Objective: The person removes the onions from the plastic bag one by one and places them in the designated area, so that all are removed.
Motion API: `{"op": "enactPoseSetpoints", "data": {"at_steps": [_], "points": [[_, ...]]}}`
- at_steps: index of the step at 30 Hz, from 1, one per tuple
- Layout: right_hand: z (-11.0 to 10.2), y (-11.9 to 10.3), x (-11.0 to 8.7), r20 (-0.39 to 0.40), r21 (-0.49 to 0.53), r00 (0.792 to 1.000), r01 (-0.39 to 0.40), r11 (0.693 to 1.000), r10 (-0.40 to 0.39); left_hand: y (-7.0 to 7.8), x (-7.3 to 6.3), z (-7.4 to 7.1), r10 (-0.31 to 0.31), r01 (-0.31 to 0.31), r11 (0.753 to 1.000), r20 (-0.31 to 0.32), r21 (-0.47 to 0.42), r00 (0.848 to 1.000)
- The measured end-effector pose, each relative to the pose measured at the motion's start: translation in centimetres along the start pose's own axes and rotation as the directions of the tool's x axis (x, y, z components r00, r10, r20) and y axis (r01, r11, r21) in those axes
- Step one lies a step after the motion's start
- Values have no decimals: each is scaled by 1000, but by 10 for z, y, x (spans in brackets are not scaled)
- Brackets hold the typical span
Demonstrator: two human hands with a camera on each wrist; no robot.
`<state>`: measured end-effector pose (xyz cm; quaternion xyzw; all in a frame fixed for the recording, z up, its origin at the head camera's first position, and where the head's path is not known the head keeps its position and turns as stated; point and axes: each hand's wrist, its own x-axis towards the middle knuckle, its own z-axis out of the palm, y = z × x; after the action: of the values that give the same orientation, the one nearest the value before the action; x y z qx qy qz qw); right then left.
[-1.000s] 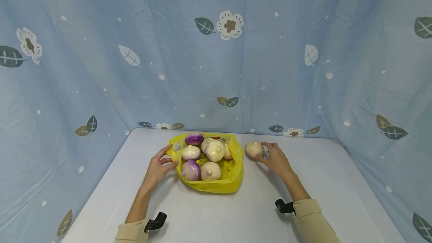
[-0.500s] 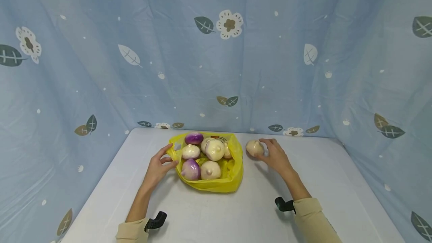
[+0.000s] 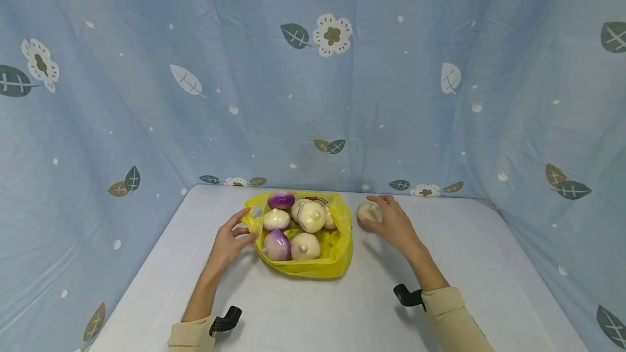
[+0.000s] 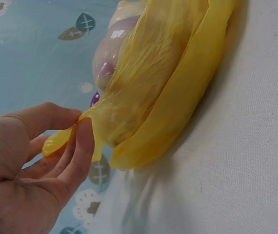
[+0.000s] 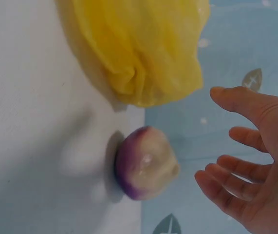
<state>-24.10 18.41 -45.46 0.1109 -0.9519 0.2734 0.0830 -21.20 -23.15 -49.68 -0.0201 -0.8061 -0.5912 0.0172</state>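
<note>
My left hand (image 3: 227,243) pinches the left edge of a yellow plastic bag (image 3: 313,270) between thumb and fingers; the left wrist view shows the pinched edge of the bag (image 4: 163,112) close up. Several purple-and-white turnips (image 3: 276,246) lie in the open bag. To its right, a single turnip (image 3: 368,213) rests on the table, partly covered by my right hand (image 3: 397,227) in the head view. In the right wrist view that turnip (image 5: 146,163) shows its purple side, and my right hand (image 5: 255,161) is apart from it, fingers spread and slightly bent.
A white-covered table (image 3: 313,314) carries everything. Behind and at both sides hangs a blue curtain (image 3: 391,113) with leaf and flower prints. A thin dark cord with a red-orange part (image 3: 315,199) shows at the bag's back rim.
My right hand has shifted slightly left and away from me, covering more of the loose turnip. The left hand, the bag and its turnips look unchanged.
</note>
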Motion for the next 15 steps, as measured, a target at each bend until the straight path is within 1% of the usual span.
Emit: {"op": "enactPoseSetpoints", "data": {"at_steps": [9, 15], "points": [[-1, -19, 3, -4, -4, 999, 46, 999, -46, -1, 1, 0, -2, 2, 1000, -3, 3, 1000], [4, -31, 7, 24, -1, 998, 54, 999, -54, 0, 0, 0, -7, 7, 1000, -2, 16, 1000]]}}
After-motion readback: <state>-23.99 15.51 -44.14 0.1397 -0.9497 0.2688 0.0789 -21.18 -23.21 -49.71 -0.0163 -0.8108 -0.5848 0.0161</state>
